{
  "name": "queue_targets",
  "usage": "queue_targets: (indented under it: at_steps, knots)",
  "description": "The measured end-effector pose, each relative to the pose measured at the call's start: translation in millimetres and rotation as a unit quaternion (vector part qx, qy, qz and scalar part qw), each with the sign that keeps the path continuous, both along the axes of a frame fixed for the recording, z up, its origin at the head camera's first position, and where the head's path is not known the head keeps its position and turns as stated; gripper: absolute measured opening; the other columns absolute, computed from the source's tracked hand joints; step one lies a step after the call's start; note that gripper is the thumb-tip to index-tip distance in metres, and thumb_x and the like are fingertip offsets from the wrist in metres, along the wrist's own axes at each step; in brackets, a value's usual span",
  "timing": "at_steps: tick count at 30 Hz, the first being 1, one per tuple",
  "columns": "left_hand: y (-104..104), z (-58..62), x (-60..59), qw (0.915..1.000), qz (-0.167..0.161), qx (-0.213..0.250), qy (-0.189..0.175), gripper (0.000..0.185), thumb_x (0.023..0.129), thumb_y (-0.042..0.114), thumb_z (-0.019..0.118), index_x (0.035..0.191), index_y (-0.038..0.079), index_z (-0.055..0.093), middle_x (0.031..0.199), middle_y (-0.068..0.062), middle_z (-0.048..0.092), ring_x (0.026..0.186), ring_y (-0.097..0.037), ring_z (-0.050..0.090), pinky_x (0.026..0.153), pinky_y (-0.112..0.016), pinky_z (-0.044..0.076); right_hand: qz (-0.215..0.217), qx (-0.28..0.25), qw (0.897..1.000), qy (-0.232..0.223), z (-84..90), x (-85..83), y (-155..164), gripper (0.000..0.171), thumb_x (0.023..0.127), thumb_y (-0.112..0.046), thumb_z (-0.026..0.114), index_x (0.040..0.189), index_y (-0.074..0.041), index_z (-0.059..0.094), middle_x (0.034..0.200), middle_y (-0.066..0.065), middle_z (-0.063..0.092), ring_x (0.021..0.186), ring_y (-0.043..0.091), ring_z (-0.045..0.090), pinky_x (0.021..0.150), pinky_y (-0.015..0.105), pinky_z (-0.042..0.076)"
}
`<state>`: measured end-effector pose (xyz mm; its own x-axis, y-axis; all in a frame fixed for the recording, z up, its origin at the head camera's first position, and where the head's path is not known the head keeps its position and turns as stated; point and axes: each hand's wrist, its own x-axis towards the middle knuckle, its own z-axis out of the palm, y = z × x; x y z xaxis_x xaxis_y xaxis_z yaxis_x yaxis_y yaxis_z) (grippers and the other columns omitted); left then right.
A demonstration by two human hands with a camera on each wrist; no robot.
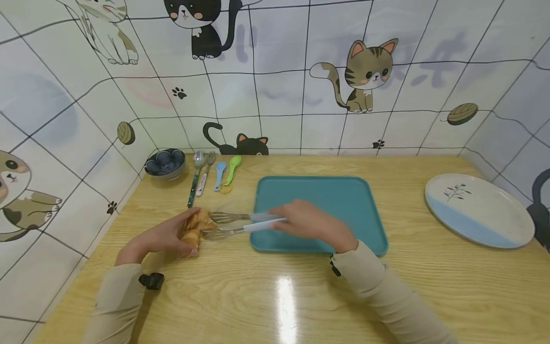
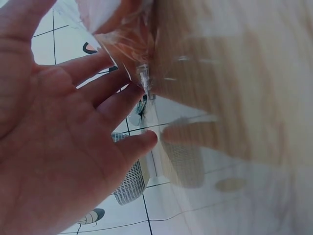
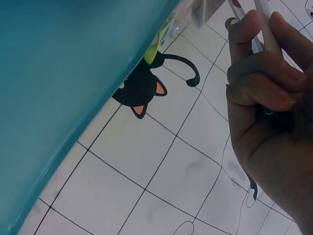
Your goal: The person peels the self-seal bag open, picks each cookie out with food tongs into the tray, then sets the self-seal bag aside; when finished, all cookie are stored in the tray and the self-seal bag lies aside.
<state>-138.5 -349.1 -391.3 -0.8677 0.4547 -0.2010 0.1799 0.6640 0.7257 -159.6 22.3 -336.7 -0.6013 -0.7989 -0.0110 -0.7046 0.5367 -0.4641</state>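
Note:
At the left of the table, golden-brown bread rolls [image 1: 192, 237] lie in a clear plastic bag [image 2: 139, 54]. My left hand [image 1: 161, 239] holds them, thumb on the near side and fingers on the far side; the bag lies along the fingertips in the left wrist view. A pair of tongs [image 1: 263, 225] with white handles and slotted metal ends is pinched in my right hand [image 1: 307, 220]. Their metal ends reach the right side of the bread. Under the right hand lies a teal tray [image 1: 318, 191]; curled fingers [image 3: 264, 90] grip the handles in the right wrist view.
Behind the bread lie a metal spoon [image 1: 195, 177], a fork [image 1: 206, 174], a blue spoon [image 1: 219, 174] and a green spoon [image 1: 233, 167]. A dark bowl [image 1: 176, 173] with dark contents stands at the back left. At the right is an oval plate [image 1: 468, 205].

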Motion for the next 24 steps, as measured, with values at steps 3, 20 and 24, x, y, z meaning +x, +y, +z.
queue_targets:
  at_steps: [3, 20, 24]
  knots:
    - [-0.8, -0.2, 0.3, 1.0, 0.001, -0.001, 0.001, 0.111, 0.067, 0.028, 0.084, 0.148, 0.002, 0.014, 0.15, -0.025, 0.014, 0.135, -0.043, 0.01, 0.102, -0.062, 0.014, -0.002, -0.004, 1.0, 0.004, -2.3, 1.1, -4.7, 0.04, 0.094, -0.025, 0.057, 0.128, -0.004, 0.056, 0.083, 0.0, 0.065, 0.049, 0.006, 0.037, 0.054, 0.025, 0.037]
    - [0.2, 3.7, 2.1, 1.0, 0.002, 0.0, -0.004, 0.111, 0.067, 0.027, 0.084, 0.148, 0.001, 0.013, 0.149, -0.026, 0.015, 0.135, -0.044, 0.011, 0.101, -0.063, 0.014, -0.009, -0.025, 1.0, 0.009, -11.3, 6.8, -8.2, 0.038, 0.094, -0.023, 0.057, 0.128, -0.006, 0.057, 0.056, -0.008, 0.047, 0.042, 0.004, 0.025, 0.046, 0.021, 0.027]
    - [1.2, 4.4, 2.2, 0.9998, 0.003, -0.019, 0.001, 0.112, 0.067, 0.03, 0.084, 0.148, 0.002, 0.014, 0.15, -0.025, 0.013, 0.135, -0.045, 0.01, 0.101, -0.063, 0.015, -0.002, -0.031, 0.999, 0.014, -11.5, 7.7, -6.5, 0.038, 0.094, -0.023, 0.056, 0.128, -0.005, 0.056, 0.053, -0.007, 0.045, 0.041, 0.004, 0.024, 0.045, 0.021, 0.025]
